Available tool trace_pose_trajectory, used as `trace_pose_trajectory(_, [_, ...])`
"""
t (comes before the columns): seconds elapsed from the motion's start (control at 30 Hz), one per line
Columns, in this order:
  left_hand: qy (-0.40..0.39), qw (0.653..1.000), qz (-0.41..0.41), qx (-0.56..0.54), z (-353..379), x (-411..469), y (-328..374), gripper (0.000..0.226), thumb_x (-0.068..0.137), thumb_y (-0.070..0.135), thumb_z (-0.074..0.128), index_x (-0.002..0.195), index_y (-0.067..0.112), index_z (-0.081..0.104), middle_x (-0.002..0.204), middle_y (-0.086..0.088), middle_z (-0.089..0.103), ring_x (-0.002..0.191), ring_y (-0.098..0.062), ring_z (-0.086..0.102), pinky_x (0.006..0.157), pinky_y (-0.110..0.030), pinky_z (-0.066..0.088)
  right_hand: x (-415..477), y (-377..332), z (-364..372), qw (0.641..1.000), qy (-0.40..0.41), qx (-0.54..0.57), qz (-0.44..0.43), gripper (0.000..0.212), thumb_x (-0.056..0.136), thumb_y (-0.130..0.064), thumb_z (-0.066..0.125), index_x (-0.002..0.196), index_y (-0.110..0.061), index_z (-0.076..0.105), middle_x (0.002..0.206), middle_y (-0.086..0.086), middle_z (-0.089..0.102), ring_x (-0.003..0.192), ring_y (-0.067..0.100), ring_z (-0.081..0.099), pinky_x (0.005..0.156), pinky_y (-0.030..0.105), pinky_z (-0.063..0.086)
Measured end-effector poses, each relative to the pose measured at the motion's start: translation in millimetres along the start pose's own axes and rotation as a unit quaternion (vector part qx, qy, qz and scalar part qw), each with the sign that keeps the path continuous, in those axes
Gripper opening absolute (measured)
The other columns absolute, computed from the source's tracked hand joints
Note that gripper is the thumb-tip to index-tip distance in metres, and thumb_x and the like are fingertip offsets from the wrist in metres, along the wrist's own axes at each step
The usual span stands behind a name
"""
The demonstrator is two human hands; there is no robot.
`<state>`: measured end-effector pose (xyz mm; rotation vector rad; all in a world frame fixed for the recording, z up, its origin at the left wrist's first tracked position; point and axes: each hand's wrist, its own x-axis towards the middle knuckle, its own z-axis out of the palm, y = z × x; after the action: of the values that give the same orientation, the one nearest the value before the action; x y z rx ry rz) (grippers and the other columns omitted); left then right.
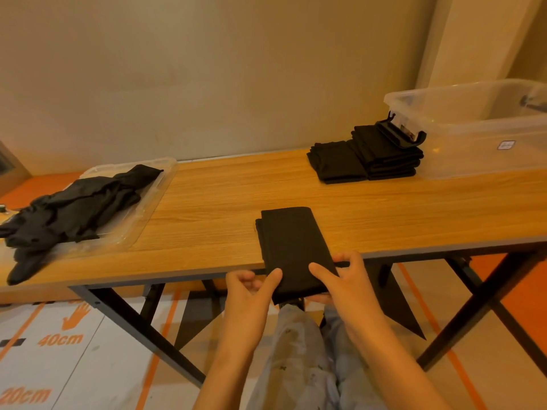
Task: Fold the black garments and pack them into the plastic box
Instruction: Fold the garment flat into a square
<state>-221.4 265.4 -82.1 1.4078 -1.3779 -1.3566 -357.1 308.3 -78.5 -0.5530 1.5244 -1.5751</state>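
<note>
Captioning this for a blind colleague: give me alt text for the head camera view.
The left hand and right hand hold the near end of a folded black garment overhanging a wooden table's front edge. Folded stacks sit beside a plastic box at right; unfolded garments lie on a clear lid at left.

test/recording rm: floor w/ orange tape lines & 40cm/20cm marks, trestle table, bare wall.

Matt black cloth garment, wood-grain table, clear glossy plastic box.
</note>
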Motion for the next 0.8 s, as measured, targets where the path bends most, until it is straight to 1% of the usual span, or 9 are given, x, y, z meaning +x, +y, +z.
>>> trace_pose_trajectory(0.07, [-0.087,0.992,-0.078,-0.050,1,-3,-2,0.051,0.083,0.051,0.060,0.118,0.016,0.051,0.108,-0.002,0.065,0.099,-0.014,0.063,0.083,-0.028,0.050,-1,-2,-3,1.000,-0.007,0.019,0.014,0.032,0.085,-0.007,0.068,0.103,-0.016,0.043,0.099,0.011,0.065,0.079,0.019,0.069,0.051,0.023,0.054])
trace_pose_trajectory(0.13, [-0.192,0.950,-0.151,-0.195,4,0,2,0.056,0.085,0.054,0.054,0.126,0.015,0.056,0.115,-0.006,0.069,0.107,-0.020,0.066,0.093,-0.035,0.049,-3,-4,-6,0.999,-0.011,0.023,0.023,0.035,0.085,-0.007,0.069,0.108,-0.013,0.044,0.097,0.012,0.066,0.079,0.020,0.070,0.051,0.024,0.054])
trace_pose_trajectory(0.23, [-0.231,0.889,-0.204,-0.338,8,3,15,0.054,0.090,0.044,0.054,0.130,0.008,0.055,0.122,-0.018,0.065,0.114,-0.030,0.062,0.101,-0.043,0.045,-4,-7,-12,0.999,-0.027,0.012,0.029,0.038,0.084,-0.009,0.070,0.111,-0.011,0.044,0.098,0.012,0.066,0.080,0.021,0.070,0.052,0.025,0.055])
trace_pose_trajectory(0.33, [-0.238,0.864,-0.225,-0.381,16,1,21,0.044,0.089,0.034,0.058,0.122,0.004,0.059,0.117,-0.022,0.066,0.110,-0.034,0.064,0.100,-0.044,0.046,-6,-8,-21,0.998,-0.045,-0.011,0.030,0.037,0.084,-0.010,0.070,0.111,-0.011,0.044,0.101,0.015,0.067,0.082,0.024,0.071,0.052,0.028,0.056])
trace_pose_trajectory(0.4, [-0.243,0.860,-0.233,-0.383,20,-1,22,0.040,0.089,0.027,0.059,0.121,0.003,0.059,0.115,-0.023,0.066,0.107,-0.036,0.064,0.095,-0.046,0.050,-8,-7,-28,0.998,-0.053,-0.026,0.027,0.036,0.085,-0.010,0.070,0.109,-0.011,0.043,0.101,0.016,0.068,0.085,0.025,0.071,0.055,0.030,0.057])
trace_pose_trajectory(0.47, [-0.251,0.856,-0.246,-0.380,22,-1,22,0.040,0.089,0.022,0.059,0.124,0.003,0.055,0.116,-0.026,0.065,0.107,-0.039,0.064,0.095,-0.051,0.048,-10,-6,-37,0.997,-0.057,-0.043,0.030,0.034,0.084,-0.012,0.070,0.107,-0.014,0.045,0.102,0.015,0.069,0.085,0.024,0.071,0.060,0.032,0.059])
trace_pose_trajectory(0.63, [-0.255,0.859,-0.260,-0.359,23,0,25,0.033,0.091,0.014,0.056,0.122,0.003,0.055,0.114,-0.025,0.066,0.106,-0.039,0.064,0.093,-0.053,0.047,-16,-11,-55,0.994,-0.069,-0.072,0.036,0.030,0.085,-0.011,0.069,0.103,-0.018,0.047,0.103,0.014,0.067,0.078,0.019,0.072,0.056,0.029,0.057])
trace_pose_trajectory(0.73, [-0.244,0.881,-0.237,-0.329,27,2,33,0.030,0.091,0.011,0.056,0.121,0.003,0.057,0.112,-0.022,0.068,0.106,-0.036,0.065,0.091,-0.051,0.049,-19,-19,-59,0.996,-0.068,-0.062,0.021,0.029,0.085,-0.011,0.069,0.102,-0.018,0.047,0.103,0.014,0.068,0.076,0.020,0.072,0.054,0.028,0.056])
trace_pose_trajectory(0.8, [-0.235,0.903,-0.207,-0.295,31,7,42,0.024,0.092,0.009,0.056,0.115,0.005,0.060,0.104,-0.018,0.071,0.094,-0.031,0.070,0.082,-0.046,0.054,-18,-26,-60,0.997,-0.064,-0.052,0.008,0.029,0.085,-0.011,0.069,0.102,-0.019,0.048,0.101,0.013,0.068,0.073,0.020,0.072,0.050,0.026,0.055])
